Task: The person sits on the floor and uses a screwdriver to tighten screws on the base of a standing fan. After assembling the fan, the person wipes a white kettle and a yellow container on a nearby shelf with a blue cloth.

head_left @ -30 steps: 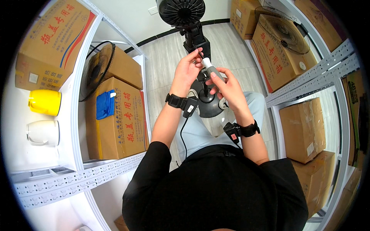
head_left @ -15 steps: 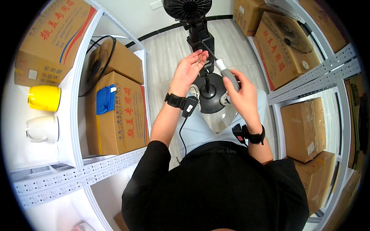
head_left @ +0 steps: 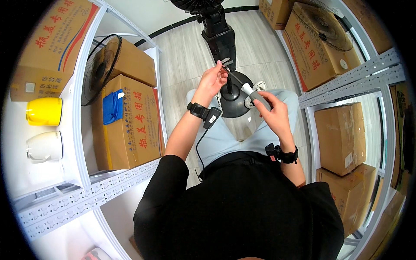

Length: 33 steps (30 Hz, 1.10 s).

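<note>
A black pedestal fan (head_left: 219, 30) stands on the floor in front of me, its round base (head_left: 232, 102) between my legs. My right hand (head_left: 271, 110) grips the grey and white handle of a screwdriver (head_left: 251, 92) whose thin shaft points up-left at the fan's black neck. My left hand (head_left: 212, 80) is up at the neck, fingertips pinched beside the shaft's tip; whether they hold anything small I cannot tell. Both wrists wear black bands.
Metal shelving stands on both sides. On the left shelves are cardboard boxes (head_left: 125, 121), a blue cloth (head_left: 112, 106), a fan grille (head_left: 97, 69), a yellow kettle (head_left: 43, 111) and a white kettle (head_left: 43, 146). On the right are more boxes (head_left: 342, 138) and another fan grille (head_left: 329, 24).
The view has tilted, so the fan sits higher in the picture. My right hand has slid down and right on the screwdriver while my left stays at the fan's neck.
</note>
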{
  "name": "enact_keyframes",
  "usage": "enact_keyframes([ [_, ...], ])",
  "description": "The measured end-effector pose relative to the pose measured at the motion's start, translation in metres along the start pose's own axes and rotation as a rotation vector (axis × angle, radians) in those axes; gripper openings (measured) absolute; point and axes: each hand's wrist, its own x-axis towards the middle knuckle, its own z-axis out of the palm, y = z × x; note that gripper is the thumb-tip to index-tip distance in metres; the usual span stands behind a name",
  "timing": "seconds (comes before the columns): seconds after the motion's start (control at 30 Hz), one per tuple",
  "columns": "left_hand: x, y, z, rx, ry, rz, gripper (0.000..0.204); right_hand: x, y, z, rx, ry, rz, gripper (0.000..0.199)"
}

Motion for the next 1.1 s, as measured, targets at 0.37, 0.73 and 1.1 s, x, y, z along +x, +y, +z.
enact_keyframes([
  [0.37,0.001,-0.013,-0.01,0.069,-0.079,0.085,0.019,0.003,0.003,-0.003,-0.03,-0.008,0.007,0.033],
  [0.73,0.006,-0.024,-0.034,-0.082,-0.182,0.046,0.022,0.006,0.022,0.004,-0.038,-0.046,0.032,0.032],
  [1.1,0.01,-0.031,-0.054,-0.101,-0.179,-0.085,0.034,0.011,0.059,0.017,-0.036,-0.084,0.015,0.031],
])
